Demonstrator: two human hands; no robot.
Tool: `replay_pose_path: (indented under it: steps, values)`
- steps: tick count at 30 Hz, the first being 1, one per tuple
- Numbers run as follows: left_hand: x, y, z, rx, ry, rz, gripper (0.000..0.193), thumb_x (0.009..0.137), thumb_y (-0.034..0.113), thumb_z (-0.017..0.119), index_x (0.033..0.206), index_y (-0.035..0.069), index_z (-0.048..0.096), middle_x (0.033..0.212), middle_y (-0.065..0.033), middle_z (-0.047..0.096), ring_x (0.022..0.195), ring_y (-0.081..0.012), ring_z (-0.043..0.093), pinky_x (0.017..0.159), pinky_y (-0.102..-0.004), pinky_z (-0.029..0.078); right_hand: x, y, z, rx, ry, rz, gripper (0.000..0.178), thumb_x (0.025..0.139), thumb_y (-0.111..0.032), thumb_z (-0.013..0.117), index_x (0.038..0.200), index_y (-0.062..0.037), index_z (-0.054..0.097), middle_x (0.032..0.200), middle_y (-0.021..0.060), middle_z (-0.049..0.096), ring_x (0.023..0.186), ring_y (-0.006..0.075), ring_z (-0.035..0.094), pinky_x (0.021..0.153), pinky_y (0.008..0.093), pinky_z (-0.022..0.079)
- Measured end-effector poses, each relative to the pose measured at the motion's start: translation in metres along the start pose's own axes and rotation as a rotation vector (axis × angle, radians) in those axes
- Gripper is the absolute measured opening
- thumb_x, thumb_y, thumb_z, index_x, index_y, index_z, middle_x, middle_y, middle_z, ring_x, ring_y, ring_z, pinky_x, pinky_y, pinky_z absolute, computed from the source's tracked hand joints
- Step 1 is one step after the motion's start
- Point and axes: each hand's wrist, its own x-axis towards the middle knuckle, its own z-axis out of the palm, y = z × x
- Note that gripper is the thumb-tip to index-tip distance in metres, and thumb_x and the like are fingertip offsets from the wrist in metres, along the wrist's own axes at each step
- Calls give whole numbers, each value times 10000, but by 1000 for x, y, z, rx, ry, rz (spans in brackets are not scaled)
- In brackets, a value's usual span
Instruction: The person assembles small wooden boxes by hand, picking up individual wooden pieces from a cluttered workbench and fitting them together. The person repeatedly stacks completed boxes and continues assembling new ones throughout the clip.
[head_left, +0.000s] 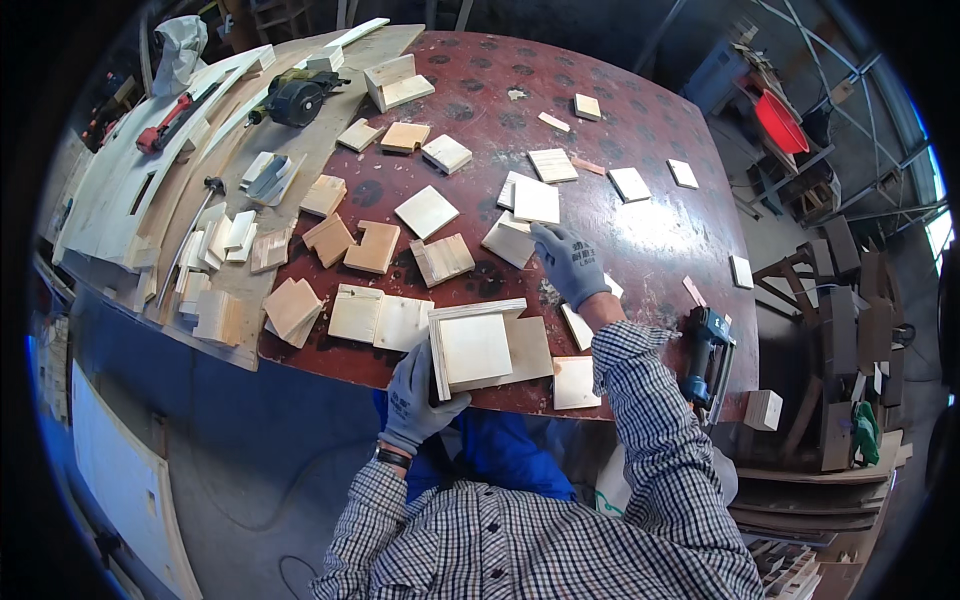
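My left hand [417,398], in a grey work glove, is closed around the left side of a small wooden assembly [475,348] at the table's near edge. The assembly has a square pale panel with raised strips along its top and left. My right hand [572,265], gloved too, reaches across the table with fingers stretched toward a cluster of wooden squares. Its fingertips are at the edges of a bright square block [537,201] and a tilted block [510,240]; no firm grip shows. A flat wooden piece [530,347] lies partly behind the assembly.
Many loose wooden blocks lie on the dark red table [620,270]. A nail gun [706,360] rests at the right edge. On the left are a black-and-green power tool [295,97], a red tool [165,125], a hammer [190,240] and boards. A red basin [780,122] stands beyond.
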Motion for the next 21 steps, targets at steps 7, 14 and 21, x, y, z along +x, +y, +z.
replay_pose_path:
  steps: [7,14,21]
  values:
    - [1,3,-6,15,-28,-16,995,726,422,917,1509,-13,483,1461,-230,576,1320,-429,586,1090,-511,530,22,-29,-2,-142,-389,76,642,890,-554,776,1405,-207,614,1463,94,592,1347,343,572,1106,535,445]
    - [0,4,-6,27,0,0,957,721,353,909,1500,-5,483,1425,-241,578,1289,-437,602,1068,-506,544,31,-33,20,-171,-345,209,775,874,-560,792,1456,-134,510,1444,150,566,1231,371,654,999,518,521]
    - [6,9,-8,18,-34,-1,955,712,331,912,1499,-5,487,1412,-239,591,1284,-434,601,1063,-508,542,40,-15,39,-310,-415,52,557,979,-419,659,1382,-53,542,1204,214,695,917,386,777,799,501,603]
